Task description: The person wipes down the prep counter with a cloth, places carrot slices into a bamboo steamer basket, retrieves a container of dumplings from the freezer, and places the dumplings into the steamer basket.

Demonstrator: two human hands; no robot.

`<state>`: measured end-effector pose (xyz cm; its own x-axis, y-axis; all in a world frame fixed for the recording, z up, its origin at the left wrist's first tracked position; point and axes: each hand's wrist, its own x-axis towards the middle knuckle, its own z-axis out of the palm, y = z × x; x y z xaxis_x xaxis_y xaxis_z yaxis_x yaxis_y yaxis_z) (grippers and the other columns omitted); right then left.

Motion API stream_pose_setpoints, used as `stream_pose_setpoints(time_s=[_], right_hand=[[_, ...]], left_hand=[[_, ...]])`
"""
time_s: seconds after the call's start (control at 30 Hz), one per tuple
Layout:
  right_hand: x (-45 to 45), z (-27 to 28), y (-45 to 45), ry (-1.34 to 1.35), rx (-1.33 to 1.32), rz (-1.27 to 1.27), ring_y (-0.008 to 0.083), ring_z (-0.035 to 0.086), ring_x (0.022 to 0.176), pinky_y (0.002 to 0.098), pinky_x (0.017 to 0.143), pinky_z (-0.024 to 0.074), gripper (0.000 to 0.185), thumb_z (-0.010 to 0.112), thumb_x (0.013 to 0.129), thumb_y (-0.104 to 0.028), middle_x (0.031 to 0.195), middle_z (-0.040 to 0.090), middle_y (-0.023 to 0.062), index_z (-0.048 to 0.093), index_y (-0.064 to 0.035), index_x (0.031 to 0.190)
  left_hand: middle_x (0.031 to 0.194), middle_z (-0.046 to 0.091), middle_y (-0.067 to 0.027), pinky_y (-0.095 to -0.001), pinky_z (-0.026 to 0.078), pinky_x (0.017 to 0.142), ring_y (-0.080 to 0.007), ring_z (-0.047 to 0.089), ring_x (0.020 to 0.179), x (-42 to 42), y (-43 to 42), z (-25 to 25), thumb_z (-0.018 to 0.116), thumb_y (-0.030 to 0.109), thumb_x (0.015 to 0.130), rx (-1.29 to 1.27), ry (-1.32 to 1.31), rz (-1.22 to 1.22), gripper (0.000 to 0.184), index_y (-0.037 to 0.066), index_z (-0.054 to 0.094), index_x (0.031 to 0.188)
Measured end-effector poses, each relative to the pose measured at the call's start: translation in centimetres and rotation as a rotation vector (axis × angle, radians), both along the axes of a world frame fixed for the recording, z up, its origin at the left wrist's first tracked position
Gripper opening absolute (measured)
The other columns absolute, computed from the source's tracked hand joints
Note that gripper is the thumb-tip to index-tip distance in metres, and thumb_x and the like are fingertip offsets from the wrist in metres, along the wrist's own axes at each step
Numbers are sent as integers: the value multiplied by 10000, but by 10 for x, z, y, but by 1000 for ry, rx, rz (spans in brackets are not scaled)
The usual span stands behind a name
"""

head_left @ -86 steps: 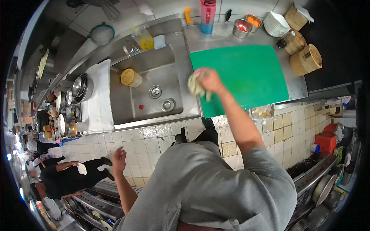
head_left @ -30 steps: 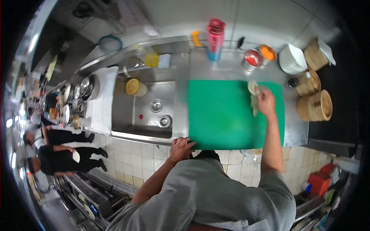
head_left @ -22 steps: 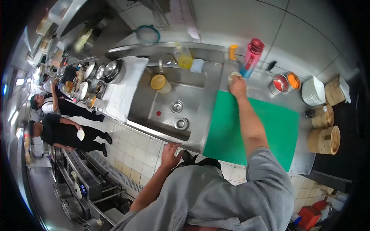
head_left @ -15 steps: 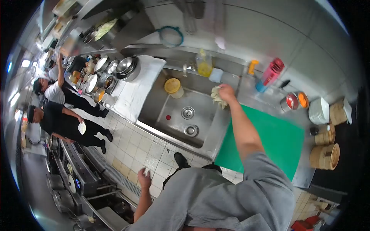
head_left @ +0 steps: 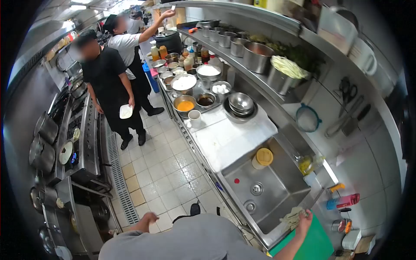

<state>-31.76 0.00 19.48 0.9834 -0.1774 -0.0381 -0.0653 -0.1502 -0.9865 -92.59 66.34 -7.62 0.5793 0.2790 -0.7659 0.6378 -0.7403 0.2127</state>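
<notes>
A steel sink (head_left: 284,203) with rounded corners fills the lower right of my view. Two co-workers, a person in black (head_left: 106,71) and another in a white top (head_left: 124,48) with one arm raised, stand on the tiled floor (head_left: 149,171) at upper left. A creased white covering (head_left: 225,147) spreads at center, with round, shiny metal bowls (head_left: 241,102) nested beyond it. A flat green board (head_left: 313,240) adjoins the sink along the bottom. At lower right, the right hand (head_left: 305,220) grasps a crumpled pale cloth (head_left: 292,217) by the sink's board-side rim; whether cloth touches steel, I cannot tell. A yellow-lidded tub (head_left: 262,158) stands inside the basin's upper end. The left hand (head_left: 148,219), bottom left of center, hangs over the floor, fingers loosely bent, released. A small red disc (head_left: 236,180) lies in the basin.
</notes>
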Motion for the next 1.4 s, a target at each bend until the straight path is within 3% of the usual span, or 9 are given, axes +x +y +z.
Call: stream_pose_setpoints(time_s=[0.03, 0.17, 0.27, 0.43, 0.7, 0.93, 1.17, 1.3, 1.4], right_hand=[[-6, 2, 8, 53, 75, 9, 162, 593, 1001, 308, 899, 486, 328, 691, 878, 39, 1051, 625, 27, 588, -55, 1175], [-12, -2, 5, 108, 23, 127, 178, 592, 1043, 314, 914, 494, 430, 657, 848, 89, 1104, 633, 43, 587, -54, 1248], [-10, 24, 17, 81, -239, 146, 186, 588, 1044, 321, 920, 486, 440, 648, 841, 87, 1107, 635, 52, 594, -50, 1256], [2, 9, 61, 159, -158, 77, 187, 579, 1065, 326, 958, 459, 427, 661, 844, 52, 1132, 638, 67, 598, -34, 1257], [-35, 79, 181, -8, -710, 73, 257, 630, 987, 422, 891, 521, 297, 541, 986, -159, 1128, 677, 160, 662, 15, 1194], [-79, 79, 264, 232, -37, -366, 268, 601, 1114, 421, 981, 488, 336, 547, 1009, -189, 1239, 648, 175, 635, -2, 1273], [-134, 112, 388, 284, 94, -514, 285, 576, 1210, 422, 1051, 458, 384, 552, 1022, -210, 1330, 616, 187, 595, -15, 1349], [-170, 151, 456, 232, -21, -420, 298, 565, 1241, 423, 1077, 443, 418, 555, 1021, -217, 1367, 594, 192, 565, -20, 1390], [-192, 173, 480, 180, -91, -346, 308, 556, 1264, 424, 1096, 432, 446, 557, 1021, -221, 1395, 578, 196, 541, -24, 1421]], left_hand=[[1219, 696, -218, -479, 533, 980, -392, 664, 1112, 80, 9, 71, 490, 490, 1020, 14, 127, 43, 498, 82, 735, 1169], [1209, 715, -206, -442, 541, 985, -385, 668, 1151, 219, 114, 73, 751, 499, 853, 87, -367, 618, 521, 110, 723, 1197], [1023, 763, -171, -393, 572, 873, -298, 730, 941, 315, 149, 119, 739, 397, 893, 82, -692, 688, 477, 62, 697, 1230], [1114, 751, -173, -406, 557, 955, -335, 713, 1049, 372, 169, 124, 736, 417, 892, -50, -590, 437, 488, 92, 698, 1254], [1278, 699, -184, -414, 514, 1031, -354, 656, 1192, 274, 256, -19, 633, 434, 949, 30, 34, -29, 477, 154, 685, 1331], [1415, 619, -144, -457, 472, 1082, -371, 587, 1286, 248, 417, -75, 511, 451, 1005, -195, 97, -53, 501, 137, 657, 1367], [1251, 707, -184, -442, 506, 1029, -373, 663, 1157, 371, 563, 55, 571, 485, 935, -49, -229, 59, 510, 60, 761, 1143], [962, 751, -158, -425, 554, 890, -312, 710, 932, 442, 582, 129, 609, 429, 953, -363, -70, -465, 434, 65, 750, 1143], [842, 709, -111, -381, 559, 778, -227, 695, 824, 481, 538, 206, 593, 436, 1010, -547, 36, -407, 430, 41, 717, 1128]])
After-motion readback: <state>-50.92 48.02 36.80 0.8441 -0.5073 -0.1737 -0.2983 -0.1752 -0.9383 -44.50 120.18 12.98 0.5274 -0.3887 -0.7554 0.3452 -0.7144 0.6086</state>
